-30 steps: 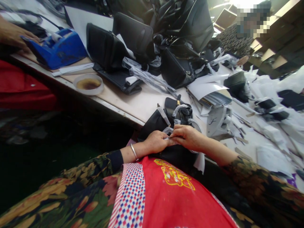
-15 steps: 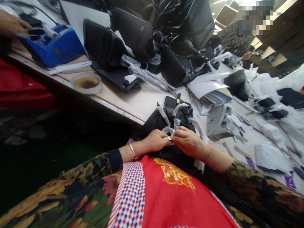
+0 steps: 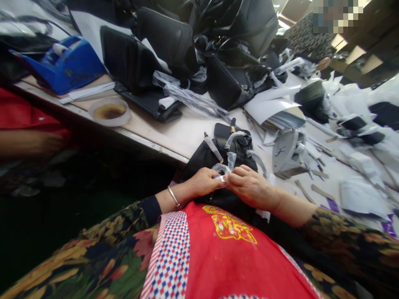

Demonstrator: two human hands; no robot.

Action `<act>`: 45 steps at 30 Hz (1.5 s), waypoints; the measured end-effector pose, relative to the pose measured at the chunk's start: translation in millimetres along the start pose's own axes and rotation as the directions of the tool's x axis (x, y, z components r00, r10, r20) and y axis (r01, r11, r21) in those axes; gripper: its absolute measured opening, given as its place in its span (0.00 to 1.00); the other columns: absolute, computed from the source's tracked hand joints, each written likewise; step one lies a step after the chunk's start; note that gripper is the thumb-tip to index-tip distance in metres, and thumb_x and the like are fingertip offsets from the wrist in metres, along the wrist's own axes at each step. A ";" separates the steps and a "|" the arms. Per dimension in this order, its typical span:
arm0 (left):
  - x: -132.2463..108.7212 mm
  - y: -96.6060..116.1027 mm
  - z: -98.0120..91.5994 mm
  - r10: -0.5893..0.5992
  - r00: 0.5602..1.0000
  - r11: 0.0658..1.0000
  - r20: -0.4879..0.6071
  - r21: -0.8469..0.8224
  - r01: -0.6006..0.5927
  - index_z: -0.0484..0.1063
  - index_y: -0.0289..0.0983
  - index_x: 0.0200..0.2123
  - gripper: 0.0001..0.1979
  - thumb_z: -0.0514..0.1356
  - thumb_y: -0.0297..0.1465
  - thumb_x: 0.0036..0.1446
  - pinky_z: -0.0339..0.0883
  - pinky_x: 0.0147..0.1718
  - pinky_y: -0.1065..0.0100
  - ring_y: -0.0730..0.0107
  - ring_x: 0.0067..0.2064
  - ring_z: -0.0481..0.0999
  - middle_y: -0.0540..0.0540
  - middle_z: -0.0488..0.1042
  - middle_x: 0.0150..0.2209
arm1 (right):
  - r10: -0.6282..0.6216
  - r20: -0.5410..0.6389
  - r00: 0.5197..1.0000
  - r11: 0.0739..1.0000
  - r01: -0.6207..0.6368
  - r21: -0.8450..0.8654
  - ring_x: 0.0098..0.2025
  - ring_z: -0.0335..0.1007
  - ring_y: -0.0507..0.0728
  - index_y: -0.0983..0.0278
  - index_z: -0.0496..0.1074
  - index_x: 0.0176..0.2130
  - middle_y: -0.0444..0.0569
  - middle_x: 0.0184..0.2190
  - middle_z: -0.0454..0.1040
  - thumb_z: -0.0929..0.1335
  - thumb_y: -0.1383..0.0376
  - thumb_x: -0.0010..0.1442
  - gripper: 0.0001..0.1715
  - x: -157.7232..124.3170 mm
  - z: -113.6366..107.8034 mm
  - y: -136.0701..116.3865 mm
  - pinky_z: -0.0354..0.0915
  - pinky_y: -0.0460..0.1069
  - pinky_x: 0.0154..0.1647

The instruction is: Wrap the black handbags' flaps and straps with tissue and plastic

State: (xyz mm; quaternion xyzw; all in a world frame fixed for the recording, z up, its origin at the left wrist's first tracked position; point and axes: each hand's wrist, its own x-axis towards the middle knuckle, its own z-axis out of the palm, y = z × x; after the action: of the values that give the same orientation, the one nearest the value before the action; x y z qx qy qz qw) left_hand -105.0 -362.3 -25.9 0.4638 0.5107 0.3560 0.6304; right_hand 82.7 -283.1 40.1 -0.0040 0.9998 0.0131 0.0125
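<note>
1. The left hand (image 3: 204,182) and the right hand (image 3: 249,187) met fingertip to fingertip, both pinched shut on the clear plastic strip (image 3: 222,169).
2. The strip's end was hidden between the fingertips, so its shape there was hard to make out.
3. The strip rose just beyond the hands, over the black handbag (image 3: 202,157).
4. The handbag lay under both hands at the near edge of the surface (image 3: 183,133). Its lower part was covered by the hands and the red apron (image 3: 224,257).
5. A silver bangle (image 3: 172,196) sat on the left wrist.
6. Far left of the hands stood a blue tape dispenser (image 3: 67,64) and a shallow dish (image 3: 109,111) of brown liquid.
7. Another person's forearm (image 3: 31,143), blurred and cut off, lay well left of the hands.
</note>
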 end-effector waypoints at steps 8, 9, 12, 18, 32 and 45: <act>-1.8 2.8 -2.8 -0.024 0.997 0.984 0.075 -0.172 0.037 0.67 0.35 0.24 0.21 0.65 0.48 0.49 0.45 0.21 0.71 0.78 0.23 0.56 0.55 0.61 0.20 | -0.006 -0.039 0.999 1.000 0.006 -0.004 0.35 0.54 0.59 0.64 0.73 0.30 0.52 0.34 0.72 0.63 0.72 0.68 0.16 0.6 0.9 -1.0 0.49 0.55 0.37; -2.1 3.1 -2.3 -0.031 0.997 0.983 0.073 -0.180 0.044 0.66 0.35 0.23 0.22 0.65 0.48 0.49 0.45 0.21 0.70 0.78 0.22 0.55 0.55 0.60 0.20 | -0.006 -0.045 0.999 1.000 0.006 -0.002 0.35 0.53 0.59 0.65 0.73 0.30 0.51 0.33 0.72 0.63 0.72 0.68 0.16 0.6 0.8 -0.8 0.49 0.55 0.36; -1.6 1.4 -0.4 -0.040 0.997 0.987 0.059 -0.156 0.049 0.66 0.36 0.23 0.23 0.64 0.50 0.52 0.44 0.21 0.70 0.78 0.22 0.56 0.55 0.61 0.19 | 0.000 -0.067 0.998 1.000 0.000 -0.002 0.35 0.54 0.58 0.65 0.73 0.30 0.51 0.32 0.71 0.63 0.72 0.68 0.15 0.2 0.9 -0.5 0.49 0.55 0.36; 1.6 -5.4 1.9 0.008 1.000 1.000 -0.007 -0.006 -0.008 0.71 0.34 0.28 0.21 0.62 0.48 0.56 0.48 0.22 0.70 0.77 0.23 0.59 0.54 0.64 0.21 | -0.006 -0.138 0.990 0.999 0.001 -0.042 0.34 0.56 0.58 0.65 0.74 0.31 0.51 0.31 0.72 0.63 0.72 0.68 0.15 -0.8 1.1 -2.1 0.50 0.55 0.35; -7.6 14.3 7.7 0.128 0.973 0.951 -0.191 0.302 -0.066 0.79 0.33 0.38 0.18 0.57 0.41 0.60 0.58 0.28 0.69 0.67 0.30 0.70 0.47 0.76 0.29 | 0.860 -0.504 0.080 0.364 -0.789 0.496 0.38 0.69 0.58 0.63 0.79 0.36 0.53 0.35 0.76 0.73 0.65 0.60 0.03 -136.6 -49.1 47.9 0.63 0.53 0.42; -0.9 8.2 5.6 0.090 0.974 0.938 -0.206 0.348 -0.013 0.79 0.33 0.45 0.31 0.56 0.55 0.58 0.60 0.26 0.68 0.63 0.28 0.70 0.48 0.74 0.25 | 0.788 0.396 -0.471 -0.549 -0.247 0.799 0.41 0.75 0.55 0.66 0.72 0.51 0.50 0.46 0.75 0.69 0.58 0.69 0.16 -183.9 22.4 123.4 0.75 0.53 0.41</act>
State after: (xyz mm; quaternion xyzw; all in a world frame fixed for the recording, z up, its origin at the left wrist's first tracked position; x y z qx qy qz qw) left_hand -99.6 -361.7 -17.6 0.5380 0.6190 0.3266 0.4699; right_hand 266.0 -157.7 25.6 0.7852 0.3417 -0.3825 -0.3471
